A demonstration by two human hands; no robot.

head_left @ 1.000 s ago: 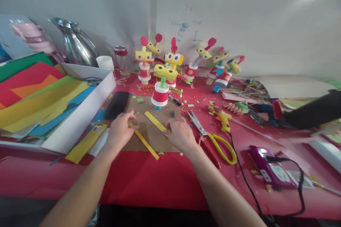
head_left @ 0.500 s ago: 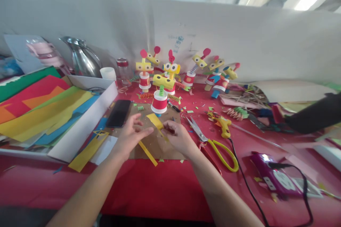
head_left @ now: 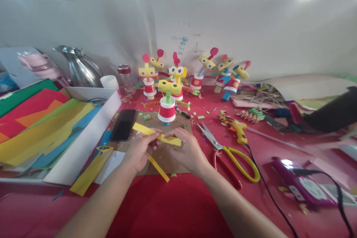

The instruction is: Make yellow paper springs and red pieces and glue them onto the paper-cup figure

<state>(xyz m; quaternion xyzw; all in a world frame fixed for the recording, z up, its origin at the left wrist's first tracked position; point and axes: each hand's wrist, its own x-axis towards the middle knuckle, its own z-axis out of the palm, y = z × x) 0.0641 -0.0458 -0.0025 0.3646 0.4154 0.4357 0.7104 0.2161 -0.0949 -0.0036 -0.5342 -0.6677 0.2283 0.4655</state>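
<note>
My left hand (head_left: 138, 151) and my right hand (head_left: 187, 150) both pinch a yellow paper strip (head_left: 145, 129), held level just above a brown cardboard sheet (head_left: 164, 156). Another yellow strip (head_left: 158, 168) lies on the cardboard under my hands. Just beyond them stands a paper figure with a red-and-white cup base, green spring and yellow head (head_left: 167, 108). A black phone (head_left: 123, 125) lies left of the cardboard.
Yellow-handled scissors (head_left: 231, 152) and a yellow glue gun (head_left: 238, 129) lie to the right, with a purple power strip (head_left: 295, 186) and black cables. Several more paper figures (head_left: 200, 70) line the back. A white box (head_left: 83, 134) of coloured paper and a steel jug (head_left: 80, 68) sit left.
My right hand lifted one yellow strip off the cardboard and my left hand joined it; both now hold it level. The camera tilted up slightly.
</note>
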